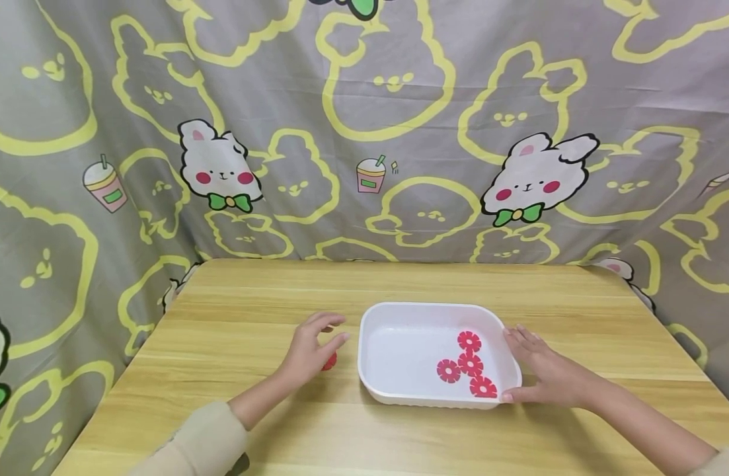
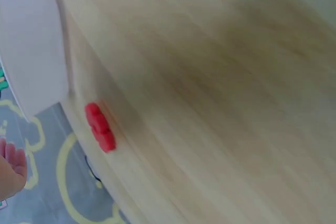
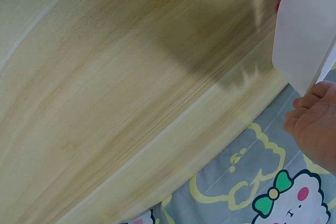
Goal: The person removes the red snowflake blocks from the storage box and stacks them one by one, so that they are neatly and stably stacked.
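A white rectangular tub (image 1: pixel 400 360) sits on the wooden table. Inside it, toward the right end, lie several red notched plastic discs (image 1: pixel 470 363). Another red disc (image 1: pixel 330 361) is on the table left of the tub, partly hidden behind the left hand; the left wrist view shows this red piece (image 2: pixel 100 127) near the tub's wall. My left hand (image 1: pixel 305 350) hovers close by it, thumb and fingers spread, holding nothing. With fingers extended, my right hand (image 1: pixel 551 373) rests against the outside of the tub's right end, thumb at the front corner.
The wooden tabletop (image 1: pixel 269 297) runs back to a grey curtain (image 1: pixel 316 106) printed with yellow outlines and white cartoon animals. The curtain also hangs along both sides of the table.
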`<action>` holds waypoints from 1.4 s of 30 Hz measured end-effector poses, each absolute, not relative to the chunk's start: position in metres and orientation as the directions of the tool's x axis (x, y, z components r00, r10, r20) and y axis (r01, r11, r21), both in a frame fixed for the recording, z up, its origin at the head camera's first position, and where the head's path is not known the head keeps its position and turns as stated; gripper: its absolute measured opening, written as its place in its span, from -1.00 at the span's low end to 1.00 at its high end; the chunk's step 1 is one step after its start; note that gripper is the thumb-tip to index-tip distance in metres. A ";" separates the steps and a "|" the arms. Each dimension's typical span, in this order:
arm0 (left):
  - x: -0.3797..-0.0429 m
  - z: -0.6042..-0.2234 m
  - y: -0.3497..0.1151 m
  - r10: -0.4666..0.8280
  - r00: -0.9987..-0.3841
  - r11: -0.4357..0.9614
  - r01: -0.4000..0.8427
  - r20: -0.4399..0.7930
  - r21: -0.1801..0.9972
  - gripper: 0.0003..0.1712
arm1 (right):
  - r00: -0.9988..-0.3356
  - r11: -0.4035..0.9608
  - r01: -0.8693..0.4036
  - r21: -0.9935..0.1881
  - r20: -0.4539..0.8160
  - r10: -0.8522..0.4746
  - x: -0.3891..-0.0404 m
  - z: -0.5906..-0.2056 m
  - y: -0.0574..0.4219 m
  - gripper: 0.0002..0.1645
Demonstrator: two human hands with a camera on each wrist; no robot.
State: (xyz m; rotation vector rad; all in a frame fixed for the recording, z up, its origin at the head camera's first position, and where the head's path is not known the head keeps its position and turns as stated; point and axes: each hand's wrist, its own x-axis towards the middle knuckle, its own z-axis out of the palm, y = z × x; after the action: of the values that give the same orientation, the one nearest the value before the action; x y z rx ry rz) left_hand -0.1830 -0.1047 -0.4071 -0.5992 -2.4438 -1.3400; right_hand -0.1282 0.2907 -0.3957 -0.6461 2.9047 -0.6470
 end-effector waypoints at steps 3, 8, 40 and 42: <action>-0.183 -0.403 -0.095 0.225 -0.873 0.452 0.486 0.432 0.748 -0.70 | -0.906 0.820 -0.381 -0.427 -0.003 -0.423 -0.128 -0.396 0.291 0.29; -0.184 -0.400 -0.079 0.257 -0.865 0.421 0.501 0.431 0.756 -0.68 | -0.905 0.819 -0.386 -0.424 0.001 -0.426 -0.128 -0.396 0.291 0.29; -0.196 -0.415 0.023 0.629 -0.737 0.428 0.593 0.246 0.682 -0.65 | -0.915 0.843 -0.384 -0.378 0.034 -0.401 -0.124 -0.396 0.289 0.27; -0.197 -0.417 0.027 0.644 -0.737 0.452 0.582 0.204 0.676 -0.66 | -0.915 0.842 -0.385 -0.377 0.038 -0.401 -0.124 -0.396 0.289 0.27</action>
State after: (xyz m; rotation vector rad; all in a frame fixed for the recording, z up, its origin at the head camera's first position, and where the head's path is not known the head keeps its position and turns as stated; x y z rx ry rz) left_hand -0.1967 0.0274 -0.4172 -1.1624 -2.7456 -1.2257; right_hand -0.1244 0.2891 -0.3959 -0.6349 2.9742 -0.5954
